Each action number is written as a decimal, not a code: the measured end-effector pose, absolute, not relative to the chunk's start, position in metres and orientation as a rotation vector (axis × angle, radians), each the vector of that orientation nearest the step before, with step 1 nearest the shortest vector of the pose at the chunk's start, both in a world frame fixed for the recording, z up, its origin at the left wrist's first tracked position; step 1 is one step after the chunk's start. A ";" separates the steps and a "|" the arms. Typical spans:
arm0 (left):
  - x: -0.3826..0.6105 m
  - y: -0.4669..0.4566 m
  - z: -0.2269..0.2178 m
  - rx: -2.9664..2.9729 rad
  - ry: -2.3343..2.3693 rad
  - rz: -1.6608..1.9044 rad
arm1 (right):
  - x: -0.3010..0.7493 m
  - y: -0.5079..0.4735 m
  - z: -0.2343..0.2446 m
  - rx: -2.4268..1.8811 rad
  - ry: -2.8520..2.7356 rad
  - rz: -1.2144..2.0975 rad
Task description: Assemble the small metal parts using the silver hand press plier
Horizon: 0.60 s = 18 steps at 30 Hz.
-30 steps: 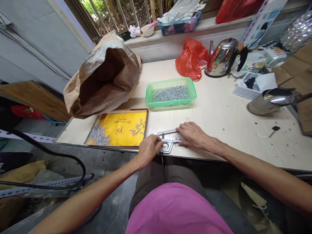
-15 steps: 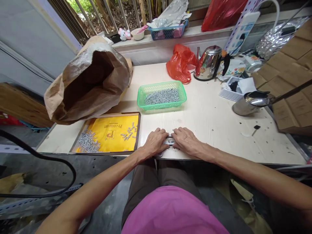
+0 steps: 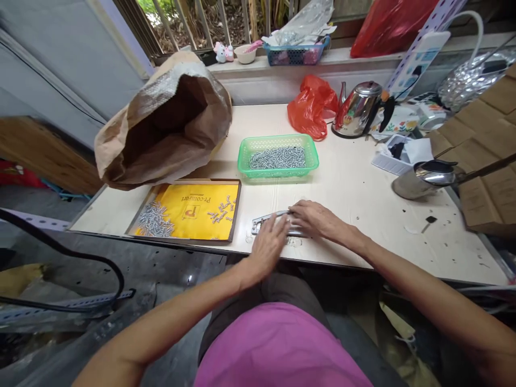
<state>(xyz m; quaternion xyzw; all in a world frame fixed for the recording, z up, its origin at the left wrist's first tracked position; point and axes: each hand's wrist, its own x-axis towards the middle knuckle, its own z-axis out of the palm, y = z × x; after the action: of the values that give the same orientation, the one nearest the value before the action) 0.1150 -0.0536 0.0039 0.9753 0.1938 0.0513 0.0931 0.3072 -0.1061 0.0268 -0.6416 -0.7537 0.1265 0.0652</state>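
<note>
A long silvery metal fitting (image 3: 262, 221) with small holes and parts lies lengthwise on the table near its front edge; its exact kind is not clear. My left hand (image 3: 267, 246) is over its front side, fingers stretched out and apart, holding nothing. Over the right end is my right hand (image 3: 316, 220), its fingers extended but blurred, hiding that end. To the left, a shallow tray (image 3: 237, 215) lined with yellow printed sheet (image 3: 197, 228) holds a pile of small screws (image 3: 155, 220) and a few loose ones. Behind the hands stands a green plastic basket (image 3: 278, 173) with many similar metal pieces.
A large open brown paper sack (image 3: 169, 145) leans behind the tray. At the back are a red plastic bag (image 3: 312, 110) and a steel kettle (image 3: 358, 110). On the right stand a white tray (image 3: 391, 162), a metal pitcher (image 3: 421, 183) and cardboard (image 3: 484, 140).
Both hands were closed together around the fitting at the table edge. Now they have come apart, fingers extended, and the fitting shows more of its length. The camera view has shifted.
</note>
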 end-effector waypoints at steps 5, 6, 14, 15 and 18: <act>0.105 -0.092 -0.012 2.794 0.429 0.281 | 0.309 -0.077 0.017 -2.126 -2.191 0.206; 0.104 -0.094 -0.013 2.771 0.424 0.294 | 0.308 -0.070 0.019 -2.151 -2.184 0.189; 0.098 -0.096 -0.018 2.641 0.390 0.344 | 0.247 -0.059 0.044 -1.635 -2.709 0.261; 0.097 -0.098 -0.020 2.625 0.397 0.339 | 0.236 -0.062 0.045 -1.518 -2.792 0.279; 0.094 -0.104 -0.024 2.644 0.356 0.331 | 0.215 -0.067 0.041 -1.357 -2.906 0.233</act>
<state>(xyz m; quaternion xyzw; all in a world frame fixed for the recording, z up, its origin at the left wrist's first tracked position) 0.0943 -0.1035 -0.0236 0.9584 0.1289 0.1200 0.2248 0.2149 -0.0674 0.0405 -0.4217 -0.9031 0.0724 -0.0367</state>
